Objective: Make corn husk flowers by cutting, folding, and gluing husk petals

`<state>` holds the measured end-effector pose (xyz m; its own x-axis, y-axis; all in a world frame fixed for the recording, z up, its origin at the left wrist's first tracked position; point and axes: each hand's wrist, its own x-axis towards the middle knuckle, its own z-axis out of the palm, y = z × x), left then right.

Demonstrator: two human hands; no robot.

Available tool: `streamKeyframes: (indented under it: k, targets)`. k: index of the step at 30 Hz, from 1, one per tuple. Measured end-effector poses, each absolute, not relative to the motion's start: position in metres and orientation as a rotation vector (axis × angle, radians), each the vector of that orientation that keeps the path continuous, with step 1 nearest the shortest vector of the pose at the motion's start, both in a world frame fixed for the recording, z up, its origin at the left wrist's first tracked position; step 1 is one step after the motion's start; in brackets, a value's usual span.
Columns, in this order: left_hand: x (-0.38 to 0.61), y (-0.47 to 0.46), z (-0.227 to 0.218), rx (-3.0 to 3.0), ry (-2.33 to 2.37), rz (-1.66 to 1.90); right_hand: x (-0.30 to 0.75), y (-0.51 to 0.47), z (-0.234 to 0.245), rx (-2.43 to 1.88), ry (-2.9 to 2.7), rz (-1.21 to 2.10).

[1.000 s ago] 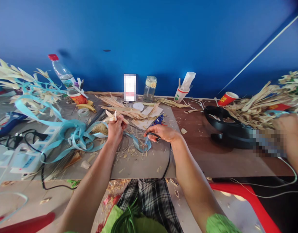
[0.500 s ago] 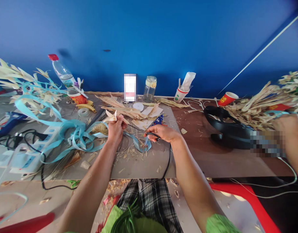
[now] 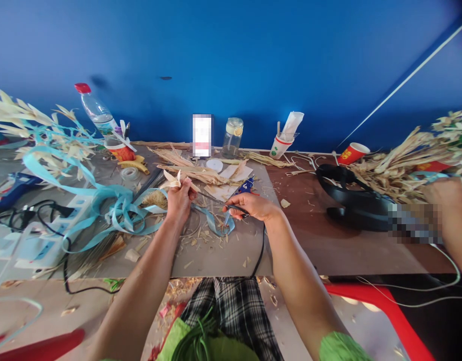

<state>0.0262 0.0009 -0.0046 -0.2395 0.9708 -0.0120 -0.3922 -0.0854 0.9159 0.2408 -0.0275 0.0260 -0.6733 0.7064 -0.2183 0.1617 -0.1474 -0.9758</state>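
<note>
My left hand (image 3: pixel 180 199) is closed around a small flower made of pale dried husk (image 3: pixel 173 180), held just above the table. My right hand (image 3: pixel 250 205) grips a dark thin tool (image 3: pixel 231 206), probably scissors, whose tip points left toward the husk flower. A loop of light blue ribbon (image 3: pixel 215 226) lies under the two hands among husk scraps. A blue glue gun (image 3: pixel 246 186) lies just behind my right hand.
Blue ribbon coils (image 3: pixel 110 205) and husk stems lie at left, with a power strip (image 3: pixel 35 240), cables and another glue gun (image 3: pixel 12 184). A bottle (image 3: pixel 97 113), jar (image 3: pixel 232 136) and paper cups (image 3: pixel 281 144) line the back. Another person's arm (image 3: pixel 454 215) and husk pile (image 3: pixel 400 163) are right.
</note>
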Motion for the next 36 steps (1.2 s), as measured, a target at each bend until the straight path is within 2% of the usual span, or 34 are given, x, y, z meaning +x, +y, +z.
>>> streamKeyframes:
  k: [18,24,32,36]
  targets:
    - [0.026,0.001,-0.006,0.789,1.010,1.586,0.239,-0.028,0.025,-1.002,-1.739,1.797]
    - [0.023,0.003,-0.008,0.747,1.012,1.615,0.241,-0.028,0.022,-0.981,-1.764,1.862]
    - [0.022,0.003,-0.008,0.711,0.995,1.658,0.238,-0.030,0.029,-0.966,-1.670,1.752]
    - [0.023,0.001,-0.003,0.636,0.910,1.667,0.228,-0.028,0.024,-0.965,-1.559,1.576]
